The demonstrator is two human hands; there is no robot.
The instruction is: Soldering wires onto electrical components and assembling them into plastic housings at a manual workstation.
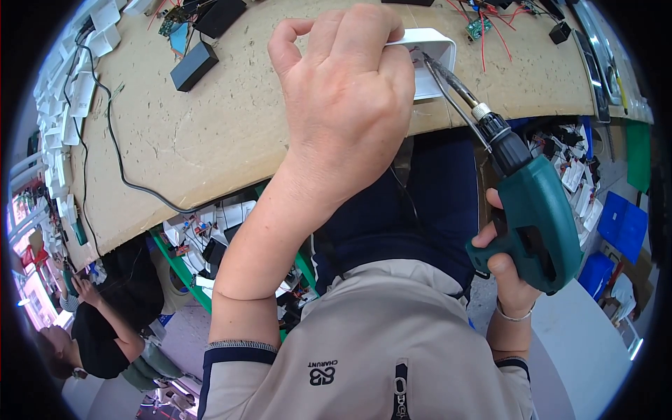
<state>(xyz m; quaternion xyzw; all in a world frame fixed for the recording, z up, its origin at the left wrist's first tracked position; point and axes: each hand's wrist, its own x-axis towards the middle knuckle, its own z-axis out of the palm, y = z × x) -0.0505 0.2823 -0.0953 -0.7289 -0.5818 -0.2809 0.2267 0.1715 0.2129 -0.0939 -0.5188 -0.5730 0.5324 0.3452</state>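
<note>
Near right: right hand point(516, 288), fingers wrapped around the grip of a green soldering tool point(540, 217), pistol-shaped, slanting toward the far left. At its front, a metal iron point(458, 86) and a thin guide tube point(462, 114), side by side, reaching into a white housing point(427, 88). Step in hand, by judgement: soldering at a spot inside. Next move, likewise judged: calls for a steady tip, brief heat, then withdrawal clear of the plastic wall.

Middle, above the near edge of the surface point(231, 126): left hand point(343, 87), fingers curled, gripping the white housing at its left side. Fingertips mostly hidden; any wire pinched along with it, impossible to tell. Housing: smooth, box-like, rounded corner, hollow interior in view, contents largely covered.

Farther, left: black cable point(116, 147), loosely curved; black box point(194, 66), oblong, lying askew. Left rim: line of white casings point(84, 91). Far right: small green circuit board point(479, 29) among red wires point(483, 52), apart from the housing.
</note>
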